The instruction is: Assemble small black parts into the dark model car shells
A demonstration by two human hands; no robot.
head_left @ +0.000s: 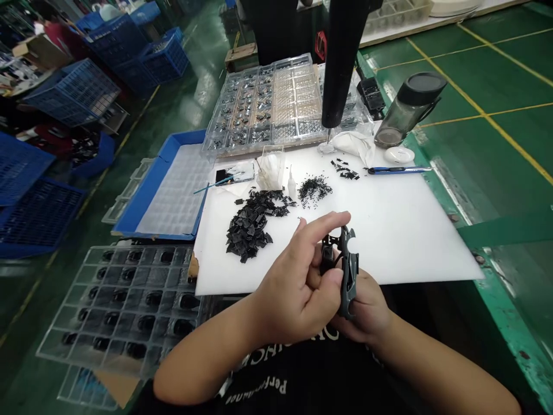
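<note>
A dark grey moulded plastic part [349, 282] with a curved notch at its top stands roughly upright between my hands, above the near edge of the white board. My left hand [298, 282] is closed on it, the thumb pressing its side and the index finger reaching over the top. A smaller black piece [327, 257] sits by my left fingers against the part; whether it is attached, I cannot tell. My right hand [370, 308] grips the part from behind and below, its fingers mostly hidden. Beyond lie a heap of black plastic pieces [248, 227] and a scatter of tiny black bits [314, 189].
A black vertical tool [339, 63] with a thin tip hangs over the white board [406, 230]. Around it are compartment trays [268, 104], a blue tray [162, 173], a tinted bottle [404, 115], a blue pen-like tool [397, 170] and a parts tray [125, 305] at left.
</note>
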